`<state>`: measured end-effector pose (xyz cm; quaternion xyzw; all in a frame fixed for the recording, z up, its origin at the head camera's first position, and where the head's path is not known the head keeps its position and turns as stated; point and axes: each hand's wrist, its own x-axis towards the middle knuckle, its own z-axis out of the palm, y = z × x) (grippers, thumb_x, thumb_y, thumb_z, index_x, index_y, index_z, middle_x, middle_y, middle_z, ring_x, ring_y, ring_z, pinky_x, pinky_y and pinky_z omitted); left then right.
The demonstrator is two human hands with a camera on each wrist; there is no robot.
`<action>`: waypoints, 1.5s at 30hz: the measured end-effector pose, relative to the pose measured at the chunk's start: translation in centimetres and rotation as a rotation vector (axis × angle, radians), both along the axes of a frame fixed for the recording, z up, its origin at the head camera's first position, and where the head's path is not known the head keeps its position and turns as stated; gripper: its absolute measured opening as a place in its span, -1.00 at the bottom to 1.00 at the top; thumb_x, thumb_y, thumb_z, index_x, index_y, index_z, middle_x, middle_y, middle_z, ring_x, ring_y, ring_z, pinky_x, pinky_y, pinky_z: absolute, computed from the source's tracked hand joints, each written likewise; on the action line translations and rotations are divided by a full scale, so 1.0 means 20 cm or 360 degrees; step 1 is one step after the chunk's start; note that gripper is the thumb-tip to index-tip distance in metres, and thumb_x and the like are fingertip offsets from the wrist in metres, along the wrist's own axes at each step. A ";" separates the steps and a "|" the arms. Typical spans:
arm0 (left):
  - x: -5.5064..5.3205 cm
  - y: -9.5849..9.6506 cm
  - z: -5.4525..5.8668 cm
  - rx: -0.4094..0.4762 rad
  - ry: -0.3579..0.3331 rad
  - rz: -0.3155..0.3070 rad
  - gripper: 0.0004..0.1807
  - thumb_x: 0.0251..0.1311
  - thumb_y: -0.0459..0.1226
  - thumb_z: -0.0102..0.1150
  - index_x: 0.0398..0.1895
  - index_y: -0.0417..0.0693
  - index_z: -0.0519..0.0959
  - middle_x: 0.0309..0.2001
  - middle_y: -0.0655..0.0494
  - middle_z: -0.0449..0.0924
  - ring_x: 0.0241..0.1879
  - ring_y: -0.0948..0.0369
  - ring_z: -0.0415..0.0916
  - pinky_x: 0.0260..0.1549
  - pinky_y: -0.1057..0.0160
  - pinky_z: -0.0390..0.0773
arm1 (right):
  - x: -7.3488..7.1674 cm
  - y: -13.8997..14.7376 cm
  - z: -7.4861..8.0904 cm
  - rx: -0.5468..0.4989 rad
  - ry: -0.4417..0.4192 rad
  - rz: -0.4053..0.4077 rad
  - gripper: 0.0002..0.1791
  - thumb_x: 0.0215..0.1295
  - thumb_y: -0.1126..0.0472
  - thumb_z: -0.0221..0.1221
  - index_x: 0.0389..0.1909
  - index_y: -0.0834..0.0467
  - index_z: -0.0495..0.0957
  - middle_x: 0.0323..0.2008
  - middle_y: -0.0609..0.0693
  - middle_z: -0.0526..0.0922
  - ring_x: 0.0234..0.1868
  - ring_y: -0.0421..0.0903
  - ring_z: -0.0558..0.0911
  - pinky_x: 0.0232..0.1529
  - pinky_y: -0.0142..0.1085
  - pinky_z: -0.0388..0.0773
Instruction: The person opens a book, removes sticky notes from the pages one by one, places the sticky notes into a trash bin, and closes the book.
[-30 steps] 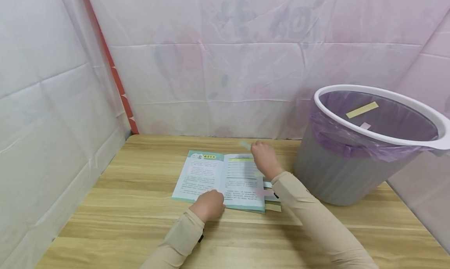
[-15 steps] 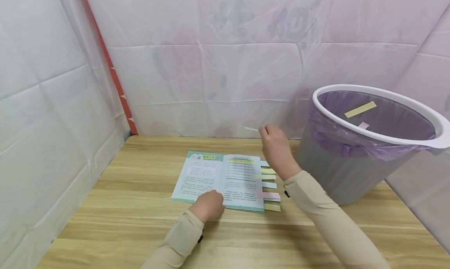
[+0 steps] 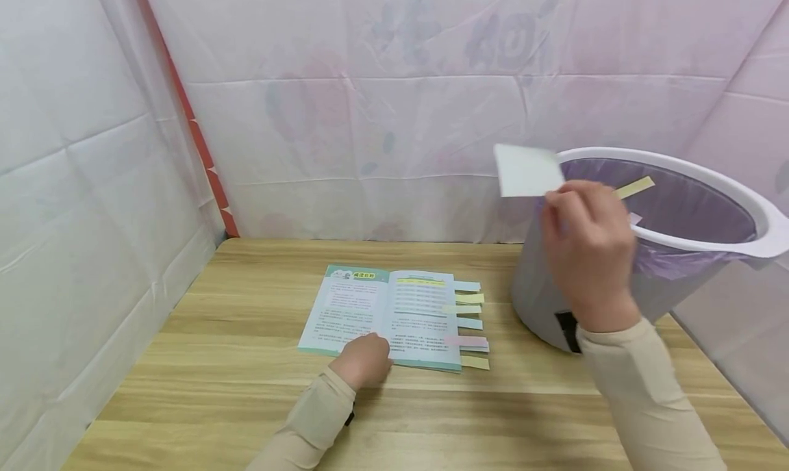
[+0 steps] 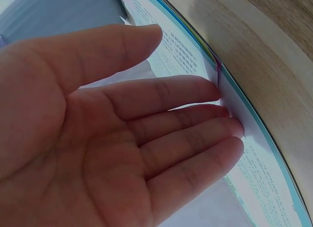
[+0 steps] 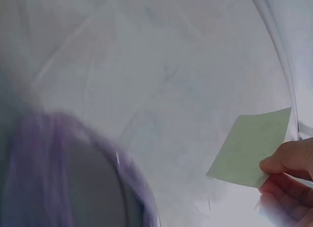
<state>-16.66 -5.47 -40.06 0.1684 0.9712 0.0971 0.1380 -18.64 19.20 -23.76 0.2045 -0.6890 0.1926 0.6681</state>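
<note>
Wooden table: straight-fingered left hand touches book; right hand pinches note near bin holding 2 strips.

right fingers pinch a pale note while left fingers touch an open book.

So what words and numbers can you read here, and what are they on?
"阅读": the start of the yellow heading on the open book; its last characters are too small to be sure of.
Rest of the book's print: too small and blurred.
Backdrop cloth: big faint marks, too pale to read.
Green note, paper strips, bin: no writing I can see.
</note>
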 end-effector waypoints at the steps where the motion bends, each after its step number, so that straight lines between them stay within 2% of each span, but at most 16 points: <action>1: 0.00 0.00 0.00 0.0002 -0.0003 0.0003 -0.76 0.29 -0.22 0.14 -0.31 -0.27 0.63 -0.41 -0.03 0.55 -0.48 0.16 0.40 -0.41 0.15 0.52 | 0.02 0.02 0.03 -0.0063 0.0001 -0.0034 -0.92 0.12 0.52 0.08 -0.53 0.43 0.47 -0.43 0.32 0.54 -0.38 0.35 0.46 -0.33 0.13 0.33; 4: 0.00 0.00 0.00 0.0010 0.0004 0.0003 -0.76 0.28 -0.23 0.15 -0.33 -0.28 0.62 -0.43 -0.02 0.54 -0.50 0.17 0.39 -0.45 0.17 0.51 | 0.05 0.10 0.09 -0.0224 -0.0038 -0.0153 -0.90 0.13 0.50 0.05 -0.53 0.45 0.46 -0.42 0.37 0.51 -0.33 0.38 0.45 -0.26 0.14 0.29; 6: 0.00 0.00 0.00 0.0020 0.0019 -0.0005 -0.76 0.28 -0.23 0.15 -0.36 -0.28 0.62 -0.47 -0.01 0.52 -0.53 0.17 0.38 -0.49 0.20 0.49 | 0.07 0.17 0.12 -0.0262 -0.0111 -0.0234 -0.90 0.12 0.50 0.03 -0.51 0.46 0.46 -0.42 0.39 0.49 -0.32 0.40 0.44 -0.26 0.14 0.27; 9: 0.01 -0.01 0.00 0.0036 0.0042 -0.0024 -0.77 0.28 -0.25 0.15 -0.40 -0.28 0.61 -0.52 0.01 0.50 -0.57 0.19 0.36 -0.55 0.23 0.46 | 0.09 0.26 0.14 -0.0213 -0.0263 -0.0326 -0.90 0.13 0.53 0.00 -0.48 0.49 0.47 -0.44 0.40 0.45 -0.35 0.39 0.41 -0.30 0.10 0.22; 13: 0.01 -0.01 0.00 0.0055 0.0034 -0.0026 -0.77 0.28 -0.25 0.15 -0.41 -0.28 0.61 -0.55 0.03 0.48 -0.59 0.20 0.34 -0.58 0.26 0.42 | 0.10 0.33 0.15 -0.0121 -0.0457 -0.0371 -0.85 0.15 0.56 0.00 -0.40 0.55 0.54 -0.45 0.41 0.46 -0.34 0.36 0.42 -0.35 0.01 0.18; 19: 0.01 -0.01 0.00 0.0060 0.0030 -0.0033 -0.76 0.29 -0.24 0.15 -0.42 -0.27 0.62 -0.60 0.07 0.45 -0.62 0.21 0.33 -0.62 0.29 0.39 | 0.11 0.35 0.14 -0.0056 -0.0614 -0.0416 -0.77 0.16 0.58 -0.04 -0.33 0.55 0.60 -0.41 0.42 0.50 -0.33 0.37 0.44 -0.26 0.12 0.29; 24: 0.01 -0.01 0.00 0.0051 0.0041 -0.0039 -0.76 0.29 -0.24 0.15 -0.42 -0.27 0.62 -0.61 0.08 0.44 -0.63 0.22 0.32 -0.63 0.31 0.38 | 0.12 0.35 0.13 -0.0019 -0.0702 -0.0434 -0.75 0.16 0.56 -0.05 -0.32 0.55 0.61 -0.39 0.41 0.49 -0.34 0.37 0.44 -0.30 0.18 0.31; 29: 0.01 -0.01 0.00 0.0042 0.0040 -0.0036 -0.76 0.28 -0.24 0.15 -0.43 -0.27 0.61 -0.61 0.07 0.45 -0.63 0.22 0.33 -0.63 0.30 0.40 | 0.12 0.35 0.13 -0.0021 -0.0726 -0.0442 -0.74 0.19 0.55 -0.07 -0.30 0.54 0.60 -0.39 0.42 0.50 -0.34 0.38 0.44 -0.32 0.20 0.30; 36: 0.02 -0.01 0.01 0.0042 0.0038 -0.0036 -0.76 0.28 -0.25 0.15 -0.43 -0.26 0.61 -0.60 0.06 0.46 -0.62 0.22 0.33 -0.61 0.30 0.40 | 0.13 0.33 0.13 0.0005 -0.0679 -0.0415 -0.74 0.22 0.53 -0.07 -0.25 0.53 0.59 -0.39 0.41 0.51 -0.32 0.38 0.45 -0.30 0.20 0.33; 41: 0.02 -0.01 0.02 0.0048 0.0039 -0.0038 -0.76 0.28 -0.25 0.15 -0.43 -0.27 0.61 -0.60 0.06 0.45 -0.62 0.22 0.33 -0.61 0.29 0.40 | 0.14 0.26 0.10 0.0060 -0.0543 -0.0296 -0.79 0.28 0.51 -0.01 -0.22 0.50 0.59 -0.36 0.39 0.54 -0.29 0.36 0.47 -0.23 0.14 0.40; 45: 0.02 -0.01 0.01 0.0034 0.0039 -0.0032 -0.76 0.28 -0.25 0.15 -0.41 -0.27 0.61 -0.57 0.04 0.48 -0.60 0.21 0.34 -0.58 0.28 0.42 | 0.14 0.17 0.04 0.0170 -0.0405 -0.0176 -0.82 0.29 0.49 0.03 -0.23 0.44 0.59 -0.35 0.34 0.57 -0.31 0.31 0.49 -0.24 0.08 0.45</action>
